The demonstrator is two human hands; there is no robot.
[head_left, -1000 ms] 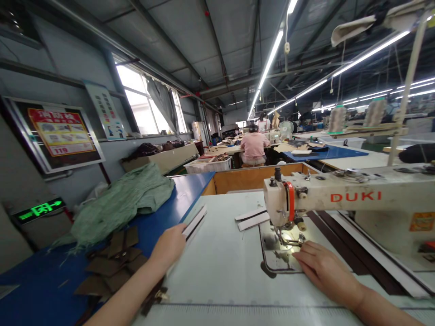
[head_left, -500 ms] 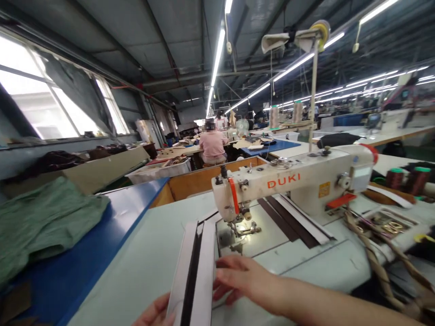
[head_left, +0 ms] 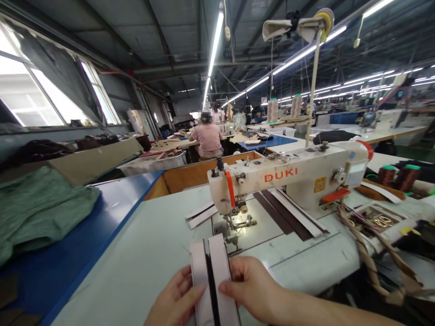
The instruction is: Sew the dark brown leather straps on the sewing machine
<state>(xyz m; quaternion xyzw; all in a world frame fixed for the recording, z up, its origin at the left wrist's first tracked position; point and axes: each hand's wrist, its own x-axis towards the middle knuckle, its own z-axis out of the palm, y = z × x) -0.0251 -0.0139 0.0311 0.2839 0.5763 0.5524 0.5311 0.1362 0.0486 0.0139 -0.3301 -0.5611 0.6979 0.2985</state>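
Both hands hold a long pale strip piece [head_left: 200,267] with a dark band down its middle, in front of the sewing machine [head_left: 251,185]. My left hand [head_left: 180,292] grips its left edge, thumb on top and fingers beneath. On the right edge my right hand [head_left: 251,287] pinches it the same way, thumb near the dark band. The near end of the piece runs out of the picture. Behind it, the presser foot [head_left: 241,222] stands over the metal plate. Another pale strip [head_left: 203,217] lies left of the machine's needle area.
Dark and white strips [head_left: 288,213] lie under the machine arm. At right are a tray of metal rings [head_left: 382,219], hanging tan straps [head_left: 356,253] and thread cones [head_left: 408,177]. Green cloth [head_left: 47,208] covers part of the blue table [head_left: 112,217]. A person in pink [head_left: 207,138] sits ahead.
My right hand has closed on the strip piece's right edge, where it was beside it with loose fingers. The piece has come nearer, uncovering the strip behind. The view has shifted slightly.
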